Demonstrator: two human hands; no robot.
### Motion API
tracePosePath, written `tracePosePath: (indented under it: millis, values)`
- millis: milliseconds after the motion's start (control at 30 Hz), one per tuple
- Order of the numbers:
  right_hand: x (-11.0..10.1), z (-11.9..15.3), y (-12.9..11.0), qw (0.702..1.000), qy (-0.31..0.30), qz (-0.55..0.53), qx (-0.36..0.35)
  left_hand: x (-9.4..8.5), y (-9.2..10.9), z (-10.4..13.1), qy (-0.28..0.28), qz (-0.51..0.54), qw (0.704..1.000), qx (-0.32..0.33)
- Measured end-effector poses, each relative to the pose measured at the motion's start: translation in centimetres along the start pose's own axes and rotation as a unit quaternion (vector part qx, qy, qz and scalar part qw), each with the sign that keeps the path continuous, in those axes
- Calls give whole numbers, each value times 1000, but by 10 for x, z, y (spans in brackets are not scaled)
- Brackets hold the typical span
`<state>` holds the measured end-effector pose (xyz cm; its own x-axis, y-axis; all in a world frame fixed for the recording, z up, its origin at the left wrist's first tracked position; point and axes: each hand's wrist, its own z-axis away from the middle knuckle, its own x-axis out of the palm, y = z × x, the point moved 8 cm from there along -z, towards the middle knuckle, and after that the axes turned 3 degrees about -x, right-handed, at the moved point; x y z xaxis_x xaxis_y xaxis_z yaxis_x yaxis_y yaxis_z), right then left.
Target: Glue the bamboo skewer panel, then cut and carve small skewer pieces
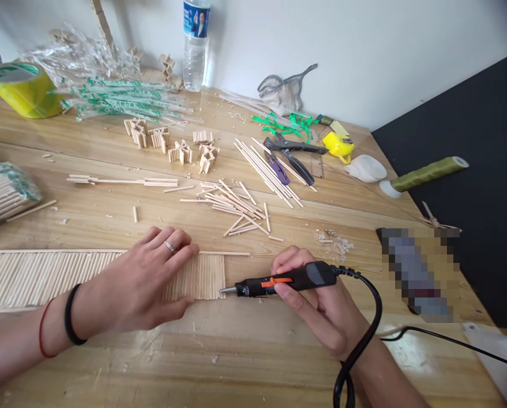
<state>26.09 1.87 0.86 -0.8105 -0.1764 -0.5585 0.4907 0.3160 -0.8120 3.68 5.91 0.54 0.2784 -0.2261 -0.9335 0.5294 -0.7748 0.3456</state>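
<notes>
A long panel of thin wooden sticks (83, 272), set side by side, lies along the near left part of the table. Across its right part rests my left hand (151, 277), fingers spread and pressing on the sticks, with nothing gripped. My right hand (316, 300) is wrapped round a black glue gun (278, 281) with an orange switch. The metal tip of the glue gun points left and is at the lower right corner of the panel. A thin stick runs along the panel's top edge and sticks out past its right end.
Loose short sticks (236, 207) lie beyond the panel. Farther back are long sticks (268, 173), pliers (295, 147), small stick shapes (180, 152), plastic wrappers (121, 99), yellow tape (32, 93) and a bottle (195, 51). A black cable (378, 300) loops at the right.
</notes>
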Motion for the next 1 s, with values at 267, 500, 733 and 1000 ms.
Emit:
tracePosePath:
  millis: [267, 500, 733, 1000]
  values:
    - [2, -2, -3, 998, 62, 24, -13, 4, -2, 1, -8, -6, 1000, 1]
    - [-1, -2, -2, 995, 92, -24, -38, 3, 0, 0, -3, -15, 1000, 5]
    - [5, 0, 1, 999, 24, -38, -27, 0, 2, 0, 2, -19, 1000, 11]
    - [8, -4, -4, 998, 49, 25, -24, 1, 2, 0, 6, -21, 1000, 11]
